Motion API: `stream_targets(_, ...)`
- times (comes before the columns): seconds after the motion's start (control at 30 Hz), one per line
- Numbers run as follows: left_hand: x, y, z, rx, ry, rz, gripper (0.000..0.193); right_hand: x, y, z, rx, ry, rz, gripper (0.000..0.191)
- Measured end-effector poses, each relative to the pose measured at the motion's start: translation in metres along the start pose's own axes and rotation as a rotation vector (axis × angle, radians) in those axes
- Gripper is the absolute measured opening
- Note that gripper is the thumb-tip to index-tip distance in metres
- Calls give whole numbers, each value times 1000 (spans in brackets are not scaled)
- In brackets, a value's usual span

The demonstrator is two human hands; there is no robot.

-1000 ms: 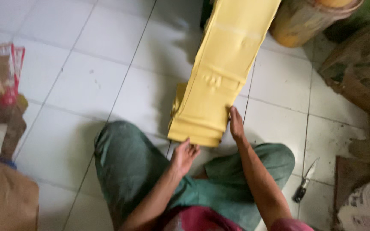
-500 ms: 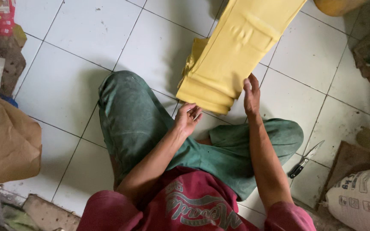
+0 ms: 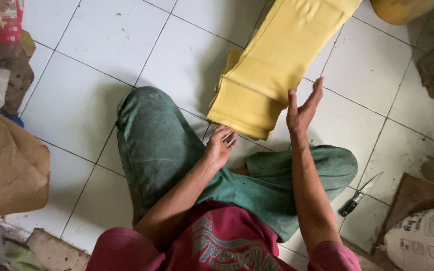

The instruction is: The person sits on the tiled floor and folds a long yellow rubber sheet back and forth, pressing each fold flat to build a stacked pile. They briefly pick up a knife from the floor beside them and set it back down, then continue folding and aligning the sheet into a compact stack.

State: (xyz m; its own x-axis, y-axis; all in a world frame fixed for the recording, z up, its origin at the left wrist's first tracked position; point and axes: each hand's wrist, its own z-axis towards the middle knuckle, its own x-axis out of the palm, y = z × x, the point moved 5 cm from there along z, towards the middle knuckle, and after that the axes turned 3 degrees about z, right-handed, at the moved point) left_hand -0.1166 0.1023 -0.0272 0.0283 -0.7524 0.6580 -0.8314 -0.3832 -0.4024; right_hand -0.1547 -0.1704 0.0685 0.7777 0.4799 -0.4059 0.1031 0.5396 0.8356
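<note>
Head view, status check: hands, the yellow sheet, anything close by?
Left hand open at fold's near edge. Right hand open, flat against yellow sheet. Sheet folding into a stack on tile. Knife by right knee.

The person wears a short-sleeved top in dark red (maroon toward the shoulders), with a large grey printed graphic across the chest at the 6 o'clock edge of the view. The trousers are faded green fabric, creased and mottled with pale dusty patches, covering both legs from waist to hem. Both forearms are bare below the sleeve hems, and the left hand (image 3: 220, 147) and right hand (image 3: 301, 109) carry no gloves, rings or watch.
</note>
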Motion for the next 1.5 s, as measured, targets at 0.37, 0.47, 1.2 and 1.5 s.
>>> stream_targets(0.37,-36,3,21,174,-273,227,37,21,-34,-14,407,296,329,67)
stream_targets(0.47,-39,-6,19,299,-403,326,55,23,-30,-15,450,342,345,71)
stream_targets(1.2,40,-95,47,624,2,944,83,27,-11,-4,648,137,391,66)
stream_targets(1.5,40,-111,51,369,135,762,59,11,50,-57,190,21,-57,59)
